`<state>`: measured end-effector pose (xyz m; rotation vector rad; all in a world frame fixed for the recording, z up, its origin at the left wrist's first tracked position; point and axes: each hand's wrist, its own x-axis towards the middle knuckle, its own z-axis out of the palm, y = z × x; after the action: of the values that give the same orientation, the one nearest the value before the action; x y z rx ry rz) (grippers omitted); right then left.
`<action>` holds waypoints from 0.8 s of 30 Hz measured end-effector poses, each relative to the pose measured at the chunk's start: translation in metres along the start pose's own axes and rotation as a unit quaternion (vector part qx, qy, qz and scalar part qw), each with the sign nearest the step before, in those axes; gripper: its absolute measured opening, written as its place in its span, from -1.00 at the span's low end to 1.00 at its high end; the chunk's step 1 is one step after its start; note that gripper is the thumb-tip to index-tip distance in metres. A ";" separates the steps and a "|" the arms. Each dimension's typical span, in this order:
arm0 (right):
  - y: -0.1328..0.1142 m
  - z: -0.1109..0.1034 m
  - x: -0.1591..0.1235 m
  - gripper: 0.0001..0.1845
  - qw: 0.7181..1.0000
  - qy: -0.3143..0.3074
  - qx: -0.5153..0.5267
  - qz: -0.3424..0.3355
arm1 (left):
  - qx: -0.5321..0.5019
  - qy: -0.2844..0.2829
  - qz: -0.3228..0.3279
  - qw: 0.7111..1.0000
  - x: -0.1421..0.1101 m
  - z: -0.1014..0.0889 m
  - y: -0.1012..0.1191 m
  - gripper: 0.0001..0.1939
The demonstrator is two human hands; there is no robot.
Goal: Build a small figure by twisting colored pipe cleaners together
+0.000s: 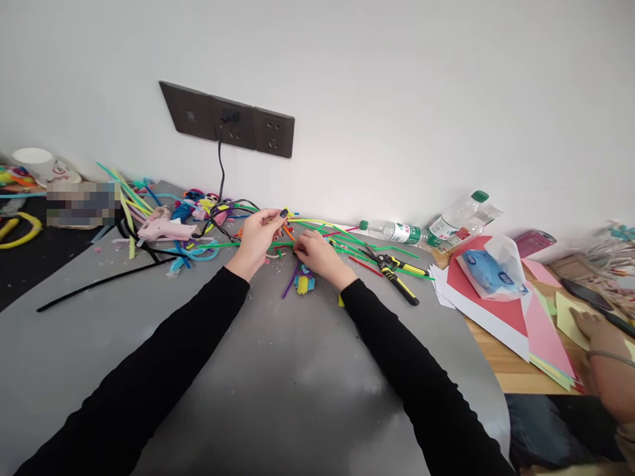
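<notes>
My left hand [260, 239] is closed in a pinch, with a small yellow piece that looks like pipe cleaner [288, 214] at its fingertips. Just right of it, my right hand [317, 254] bends its fingers down over the pile; what they pinch is hidden. Green pipe cleaners [401, 251] stretch sideways under and beside both hands. Below the right hand lies a small yellow and blue fuzzy piece [303, 284] with a purple pipe cleaner [290, 283] alongside. Yellow-and-black pliers [397, 274] rest open to the right.
A pink glue gun [166, 226] lies at left among tangled pipe cleaners, its black cord rising to a wall socket [231, 122]. Plastic bottles [397, 231] lie along the wall. Tissues [491, 271] sit on coloured paper at right, near another person's hand [590, 324].
</notes>
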<state>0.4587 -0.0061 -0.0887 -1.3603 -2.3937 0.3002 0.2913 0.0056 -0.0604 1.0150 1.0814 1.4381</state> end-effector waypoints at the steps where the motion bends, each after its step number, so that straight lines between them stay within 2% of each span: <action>1: 0.000 -0.001 0.000 -0.85 1.000 0.008 0.007 0.006 | -0.001 0.000 0.002 1.000 0.000 0.000 0.000 -0.70; 5: 0.015 -0.024 -0.014 -0.87 0.991 0.071 0.110 0.033 | 0.004 -0.010 0.013 1.000 0.000 -0.002 0.000 -0.72; 8: 0.039 -0.049 -0.033 -0.87 0.975 0.111 0.179 0.071 | 0.008 -0.011 0.010 1.000 0.000 -0.002 0.000 -0.72; 11: 0.064 -0.064 -0.054 -0.85 0.962 0.135 0.208 0.116 | 0.007 -0.011 0.003 1.000 0.000 -0.003 0.000 -0.71; 14: 0.079 -0.067 -0.068 -0.84 0.949 0.136 0.247 0.142 | 0.004 -0.012 -0.006 1.000 -0.001 -0.002 0.001 -0.70; 18: 0.083 -0.063 -0.071 -0.78 0.929 0.116 0.322 0.142 | -0.028 -0.013 0.000 1.000 0.000 -0.002 0.002 -0.69; 24: 0.084 -0.060 -0.069 -0.77 0.925 0.119 0.335 0.136 | -0.109 -0.033 0.010 0.993 0.009 -0.012 0.014 -0.73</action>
<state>0.5813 -0.0228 -0.0787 -1.2842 -1.6607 0.8797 0.2753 0.0123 -0.0490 0.9116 0.8488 1.4919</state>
